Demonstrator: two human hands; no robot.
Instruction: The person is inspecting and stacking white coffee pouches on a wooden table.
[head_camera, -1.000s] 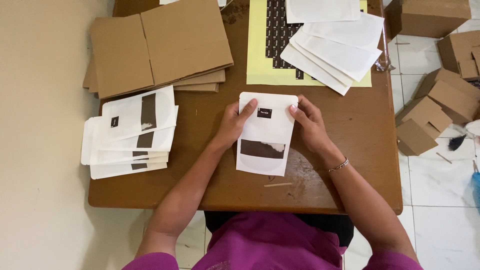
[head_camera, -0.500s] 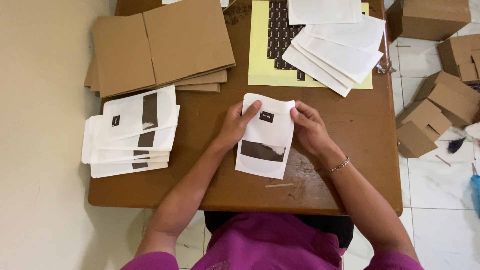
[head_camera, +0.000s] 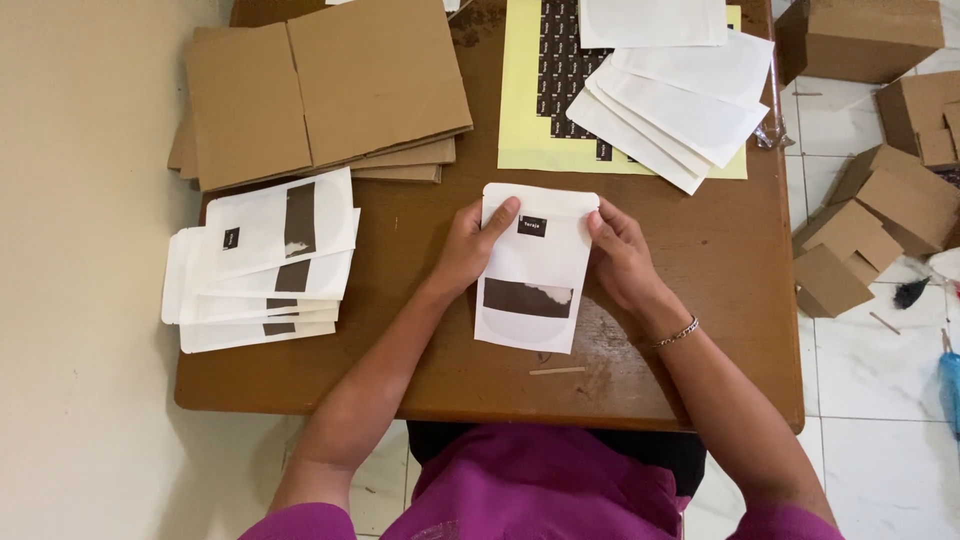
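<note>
Brown wooden table (head_camera: 700, 330) on pale tiled floor (head_camera: 870, 380), cream wall or floor area at left. Flattened brown cardboard sheets (head_camera: 320, 90) stacked at far left corner of table. Folded brown cardboard boxes (head_camera: 880, 150) heaped on floor at right, off the table. Pale yellow backing sheet with rows of small black stickers (head_camera: 560, 70) at far centre, partly covered by fanned pile of plain white paper pouches (head_camera: 690, 100). Second fanned pile of white pouches with dark window strip and small black label (head_camera: 265, 260) at left edge, near cardboard stack. Single white paper pouch with dark window band and small black label near top (head_camera: 530, 270) lying flat at table centre, near front edge, between both hands, tilted slightly. Left hand (head_camera: 470, 245) gripping pouch's upper left edge, thumb on top face beside label. Right hand (head_camera: 620, 250) gripping upper right edge, fingers curled at side, thin bracelet (head_camera: 678, 333) on wrist. Both hands closed on same pouch. Small light wooden stick (head_camera: 558, 371) on table just below pouch, not touching. Magenta shirt (head_camera: 540, 490) at bottom. Blue-handled tool (head_camera: 950, 385) on floor at far right, partly cut off.
</note>
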